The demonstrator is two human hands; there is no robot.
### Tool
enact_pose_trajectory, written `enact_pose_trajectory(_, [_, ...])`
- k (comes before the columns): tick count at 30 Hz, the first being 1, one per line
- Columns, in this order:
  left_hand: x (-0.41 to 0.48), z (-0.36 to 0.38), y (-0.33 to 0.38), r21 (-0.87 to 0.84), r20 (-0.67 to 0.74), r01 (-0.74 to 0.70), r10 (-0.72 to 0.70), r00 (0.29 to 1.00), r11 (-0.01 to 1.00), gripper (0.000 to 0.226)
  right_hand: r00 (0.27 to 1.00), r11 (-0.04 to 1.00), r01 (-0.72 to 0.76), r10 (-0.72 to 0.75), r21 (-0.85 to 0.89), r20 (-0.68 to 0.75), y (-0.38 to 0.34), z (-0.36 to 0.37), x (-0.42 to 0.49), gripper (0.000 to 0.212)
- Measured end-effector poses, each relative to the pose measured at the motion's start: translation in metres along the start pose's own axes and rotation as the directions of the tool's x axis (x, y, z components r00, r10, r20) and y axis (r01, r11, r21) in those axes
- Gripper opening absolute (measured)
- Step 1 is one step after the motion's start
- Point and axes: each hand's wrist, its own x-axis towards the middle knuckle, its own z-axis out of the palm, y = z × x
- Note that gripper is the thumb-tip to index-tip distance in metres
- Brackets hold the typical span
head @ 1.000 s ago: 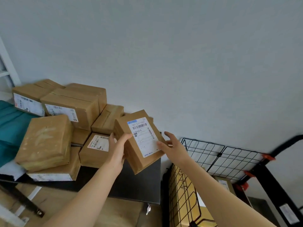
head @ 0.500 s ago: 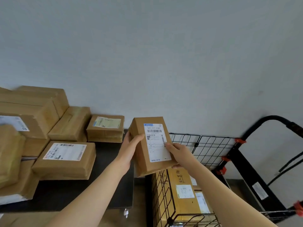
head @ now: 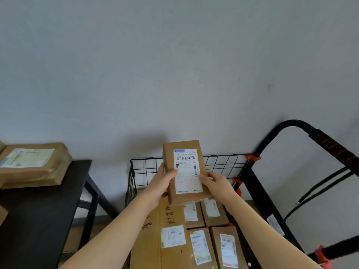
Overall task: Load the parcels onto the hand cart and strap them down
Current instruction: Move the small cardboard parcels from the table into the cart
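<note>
Both hands (head: pixel 161 184) have carried the parcel (head: pixel 185 171) from table to over the cart (head: pixel 229 164).

Blk table (head: pixel 38 220) at left, grey wall (head: pixel 174 65) behind, small scuff (head: pixel 269 86) on wall

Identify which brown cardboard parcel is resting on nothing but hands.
The small brown cardboard parcel with the white barcode label, gripped between left hand and right hand. The others lie in the black wire cart or on the black table.
</note>
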Motion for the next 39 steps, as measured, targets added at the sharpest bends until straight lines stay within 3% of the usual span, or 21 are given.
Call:
enact_pose_trajectory(8, [0.095,0.080,-0.047,0.097,-0.067,0.167,-0.161,0.985,0.981,0.060,0.988,0.991,-0.130,0.130,-0.015,0.083,0.092,-0.037,0.090,0.048])
enact_pose_trajectory(17, [0.201,0.090,-0.144,0.196,-0.152,0.295,-0.268,0.951,0.935,0.052,0.930,0.950,-0.313,0.303,0.017,0.208,0.201,0.003,0.183,0.046])
enact_pose_trajectory(29, [0.276,0.076,-0.261,0.405,-0.245,0.393,-0.317,0.916,0.825,0.051,0.838,0.884,-0.468,0.439,0.012,0.325,0.301,0.084,0.250,0.054])
enact_pose_trajectory(34, [0.281,0.088,-0.277,0.573,-0.259,0.408,-0.316,0.913,0.710,0.073,0.837,0.880,-0.475,0.449,0.007,0.312,0.310,0.089,0.253,0.051])
enact_pose_trajectory(39, [0.277,0.090,-0.281,0.637,-0.259,0.342,-0.227,0.939,0.691,0.085,0.852,0.899,-0.438,0.418,-0.010,0.315,0.307,0.088,0.250,0.049])
